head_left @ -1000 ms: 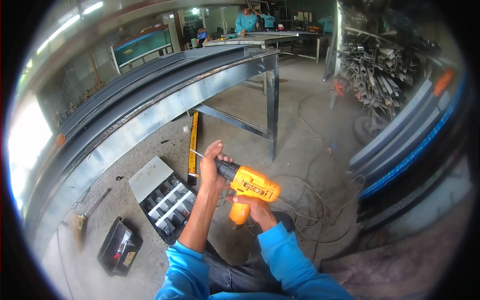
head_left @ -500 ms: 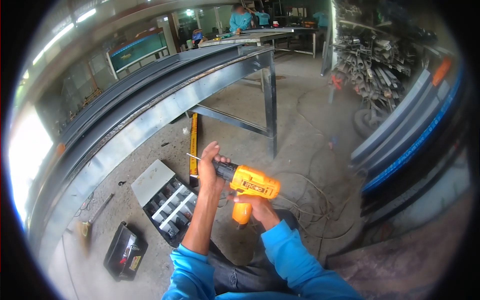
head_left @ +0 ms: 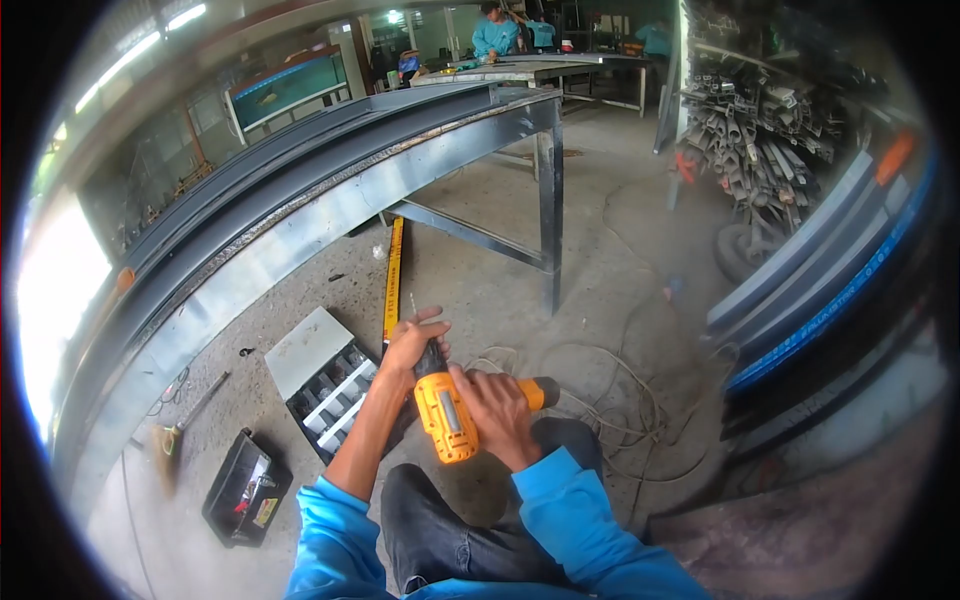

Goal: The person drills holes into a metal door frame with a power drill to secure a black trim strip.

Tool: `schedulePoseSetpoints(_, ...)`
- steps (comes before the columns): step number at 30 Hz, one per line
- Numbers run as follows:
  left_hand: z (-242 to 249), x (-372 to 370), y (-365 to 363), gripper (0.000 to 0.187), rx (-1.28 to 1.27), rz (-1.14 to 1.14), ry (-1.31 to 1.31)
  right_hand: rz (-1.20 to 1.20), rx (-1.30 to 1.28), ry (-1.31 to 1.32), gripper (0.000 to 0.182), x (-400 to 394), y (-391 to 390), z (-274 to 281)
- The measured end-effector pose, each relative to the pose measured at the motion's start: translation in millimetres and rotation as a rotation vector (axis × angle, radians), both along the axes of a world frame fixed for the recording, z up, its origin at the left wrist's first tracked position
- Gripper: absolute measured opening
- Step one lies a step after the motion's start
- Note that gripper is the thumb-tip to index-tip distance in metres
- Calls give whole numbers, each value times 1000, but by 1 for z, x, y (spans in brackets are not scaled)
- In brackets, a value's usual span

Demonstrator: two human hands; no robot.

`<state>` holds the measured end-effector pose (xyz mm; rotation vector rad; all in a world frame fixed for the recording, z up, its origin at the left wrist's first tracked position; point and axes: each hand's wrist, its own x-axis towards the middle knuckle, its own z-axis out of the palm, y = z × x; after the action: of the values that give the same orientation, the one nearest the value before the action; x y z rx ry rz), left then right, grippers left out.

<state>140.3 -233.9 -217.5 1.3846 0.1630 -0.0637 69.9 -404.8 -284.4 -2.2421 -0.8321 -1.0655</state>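
Note:
A yellow cordless drill is held between my two hands, its bit pointing up and away from me. My left hand is closed around the black chuck at its front. The thin drill bit sticks out above that hand. My right hand wraps the grip, and the base of the handle shows to its right. Below and left of the drill, an opened organizer case with white-edged compartments lies on the floor, partly hidden by my left forearm.
A long metal-framed table carrying dark steel profiles spans the left. A yellow spirit level lies on the floor beyond the case. At lower left are a black tool tray and a brush. Cable loops lie at right. A person stands far back.
The drill has turned so its bit points up instead of left, and its top now faces me. Both hands stay on it, the right hand rolling over the grip.

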Motion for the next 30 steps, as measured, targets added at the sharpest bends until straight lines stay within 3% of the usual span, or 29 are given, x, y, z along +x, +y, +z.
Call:
schedulePoseSetpoints(3, -5, -15, 13, 56, -155, 41, 16, 59, -62, 72, 72, -4, 8, -3)
schedulePoseSetpoints(5, -11, -17, 17, 48, -109, 101, 32, 102, -88, 121, 72, -8, 8, -1)
schedulePoseSetpoints(6, -15, -17, 18, 49, -26, 110, 13, 10, -269, 37, 72, -6, 9, -4)
schedulePoseSetpoints(11, -29, -24, 31, 50, 137, 170, -1, -17, -368, 31, 71, -8, 17, -11)
schedulePoseSetpoints(14, -37, -30, 40, 16, -390, 138, 77, 222, -64, 252, 78, -5, 19, -11)
schedulePoseSetpoints(15, -42, -31, 42, 13, -476, 142, 74, 208, -71, 248, 78, -4, 20, -17)
schedulePoseSetpoints(17, -60, -30, 51, 15, -613, 103, 46, 280, -33, 284, 78, -4, 22, -11)
schedulePoseSetpoints(18, -69, -30, 53, 15, -612, 102, 44, 259, -85, 319, 72, -8, 19, -4)
schedulePoseSetpoints(21, -87, -42, 52, 19, -655, 58, 15, 306, -104, 348, 76, -7, 22, -17)
schedulePoseSetpoints(22, -87, -52, 43, 24, -696, 148, 92, 320, -95, 354, 76, -10, 23, -16)
schedulePoseSetpoints(23, -89, -63, 43, 29, -733, 242, 165, 364, -146, 521, 75, -14, 21, -11)
schedulePoseSetpoints(24, -119, -63, 59, 30, -811, 191, 162, 409, -197, 681, 75, -15, 21, -7)
schedulePoseSetpoints(25, -148, -59, 75, 28, -859, 204, 96, 426, -182, 672, 75, -15, 22, -10)
schedulePoseSetpoints(27, -125, -69, 60, 24, -904, 347, 59, 438, -194, 553, 72, -18, 30, -24)
schedulePoseSetpoints(30, -128, -77, 56, 28, -942, 265, -28, 426, -211, 562, 71, -32, 33, -16)
